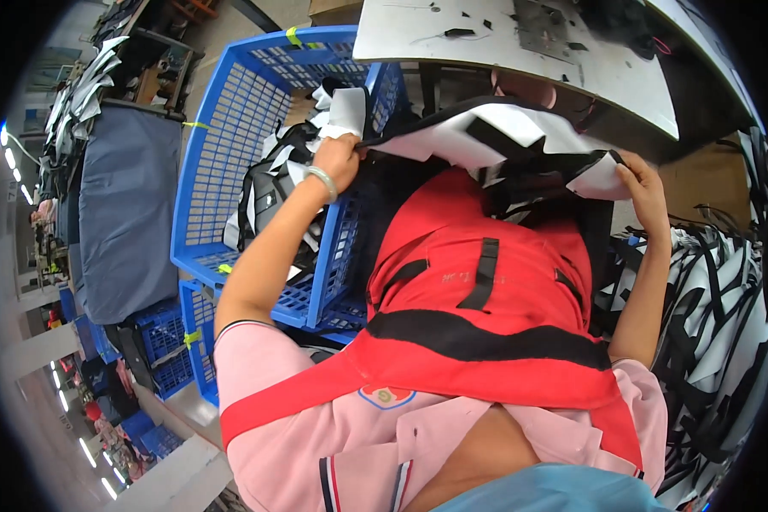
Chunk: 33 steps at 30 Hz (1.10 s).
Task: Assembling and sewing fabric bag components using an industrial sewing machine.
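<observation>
Upper right, a white tabletop (606,90) is seen. By the curled left hand (337,162) and the pinching right hand (644,189), a black-edged white fabric panel (525,125) is held at opposite ends, upper centre; it seems light and floppy, best gripped along its edges. Leftward, a blue crate (328,35) is placed.

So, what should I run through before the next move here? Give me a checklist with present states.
1. Left grip closed on the black-and-white piece: ok, at its dark edge.
2. Right grip on the opposite end: ok, thumb and fingers pinch a white corner.
3. Piece lying flat: not ok, it hangs bent between the two.
4. Piece free of the white table: cannot tell, contact is unclear from this angle.
5. Blue basket free of contents: not ok, black and white items lie inside.
</observation>
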Tool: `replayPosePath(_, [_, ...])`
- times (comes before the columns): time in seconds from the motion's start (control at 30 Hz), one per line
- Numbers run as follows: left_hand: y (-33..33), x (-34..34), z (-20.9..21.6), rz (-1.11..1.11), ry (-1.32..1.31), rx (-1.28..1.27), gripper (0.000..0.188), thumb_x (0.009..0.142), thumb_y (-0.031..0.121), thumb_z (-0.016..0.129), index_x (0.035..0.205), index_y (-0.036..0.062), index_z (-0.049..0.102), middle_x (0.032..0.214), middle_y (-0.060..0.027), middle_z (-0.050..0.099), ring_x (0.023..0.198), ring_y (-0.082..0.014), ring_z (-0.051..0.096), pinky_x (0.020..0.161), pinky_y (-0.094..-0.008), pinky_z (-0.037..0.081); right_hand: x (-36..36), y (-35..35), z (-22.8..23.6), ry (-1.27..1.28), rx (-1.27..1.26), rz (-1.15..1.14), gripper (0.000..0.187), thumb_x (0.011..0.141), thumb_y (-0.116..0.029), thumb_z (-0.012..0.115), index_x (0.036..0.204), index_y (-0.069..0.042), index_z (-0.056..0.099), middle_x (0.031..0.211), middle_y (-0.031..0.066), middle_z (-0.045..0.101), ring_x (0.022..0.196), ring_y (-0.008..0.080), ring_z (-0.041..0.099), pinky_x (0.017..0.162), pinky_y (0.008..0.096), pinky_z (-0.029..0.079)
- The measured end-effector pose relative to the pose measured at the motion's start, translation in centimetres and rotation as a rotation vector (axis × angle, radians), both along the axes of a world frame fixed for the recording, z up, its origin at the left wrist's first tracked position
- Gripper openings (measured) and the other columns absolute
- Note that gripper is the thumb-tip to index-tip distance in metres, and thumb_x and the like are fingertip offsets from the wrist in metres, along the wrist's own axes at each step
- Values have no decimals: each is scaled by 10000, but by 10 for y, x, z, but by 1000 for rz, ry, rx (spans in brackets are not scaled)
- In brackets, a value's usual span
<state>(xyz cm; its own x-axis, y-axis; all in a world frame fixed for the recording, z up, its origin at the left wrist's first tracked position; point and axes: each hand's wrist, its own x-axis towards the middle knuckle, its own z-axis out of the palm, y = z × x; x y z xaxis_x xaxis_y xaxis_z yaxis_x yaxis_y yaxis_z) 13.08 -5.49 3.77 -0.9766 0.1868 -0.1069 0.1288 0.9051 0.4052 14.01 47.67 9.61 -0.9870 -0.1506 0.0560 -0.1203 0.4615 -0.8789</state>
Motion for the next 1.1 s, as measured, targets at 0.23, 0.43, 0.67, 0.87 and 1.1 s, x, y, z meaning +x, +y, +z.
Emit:
replayPosePath(0.23, [130, 6, 134, -694, -128, 40, 467, 920, 366, 494, 685, -26, 592, 687, -252, 579, 679, -410, 583, 643, -477, 449, 44, -79, 142, 297, 166, 266, 146, 730, -52, 632, 851, 14, 586, 1049, 72, 581, 925, 193, 553, 829, 278, 422])
replayPosePath(0.43, [206, 9, 271, -1051, -562, 503, 344, 819, 225, 679, 604, -32, 598, 470, -75, 491, 432, -120, 460, 427, -300, 358, 49, -98, 219, 579, 289, 832, 403, 795, -429, 586, 754, -31, 638, 935, 206, 616, 810, 288, 581, 798, 428, 423])
replayPosePath(0.67, [205, -53, 191, -796, 249, 380, 198, 677, 108, 615, 846, 25, 553, 891, -128, 583, 848, -247, 562, 776, -312, 411, 6, -86, 176, 335, 273, 392, 179, 784, -116, 670, 864, 26, 594, 738, 102, 530, 657, 232, 504, 606, 312, 401])
replayPosePath(0.87, [238, -24, 128, -370, 832, 293, 479, 679, 72, 583, 1156, 86, 535, 1306, -139, 423, 1267, -306, 354, 1017, -447, 211, -3, -79, 164, 228, 295, 372, 166, 816, -111, 649, 878, 37, 606, 756, 116, 571, 679, 227, 520, 636, 303, 423])
replayPosePath(1.1, [216, -30, 88, -531, 539, 406, 595, 747, 31, 583, 1323, 103, 451, 1192, -207, 536, 1143, -377, 490, 971, -433, 385, -16, -74, 140, 210, 230, 385, 189, 832, -142, 642, 868, 41, 613, 722, 116, 580, 661, 213, 527, 631, 302, 427])
